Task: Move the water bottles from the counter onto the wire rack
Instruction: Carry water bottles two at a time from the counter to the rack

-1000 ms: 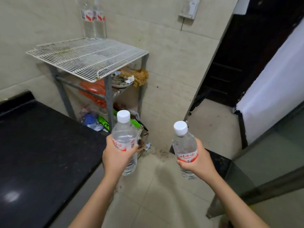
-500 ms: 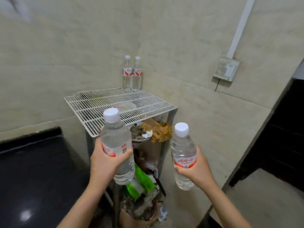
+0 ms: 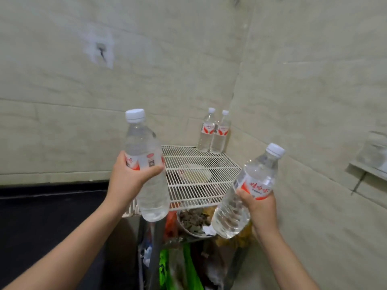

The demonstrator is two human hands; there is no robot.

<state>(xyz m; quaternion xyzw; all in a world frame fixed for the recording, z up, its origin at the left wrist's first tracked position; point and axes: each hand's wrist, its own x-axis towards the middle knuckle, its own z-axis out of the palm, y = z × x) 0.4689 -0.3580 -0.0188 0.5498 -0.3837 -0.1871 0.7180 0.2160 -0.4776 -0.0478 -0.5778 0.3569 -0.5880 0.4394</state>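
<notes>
So, the left bottle was nearly upright, the left hand wrapped around its label. The right bottle leaned cap-right, gripped by the right hand. The wire rack lay just beyond both, the left looking nearer. Two more bottles stood in its far corner.

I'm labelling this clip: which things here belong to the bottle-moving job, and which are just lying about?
Job: left bottle in left hand; right bottle in right hand; corner bottles on wire rack; counter.
Lying about: bowl and green bag under the rack; wall box.
</notes>
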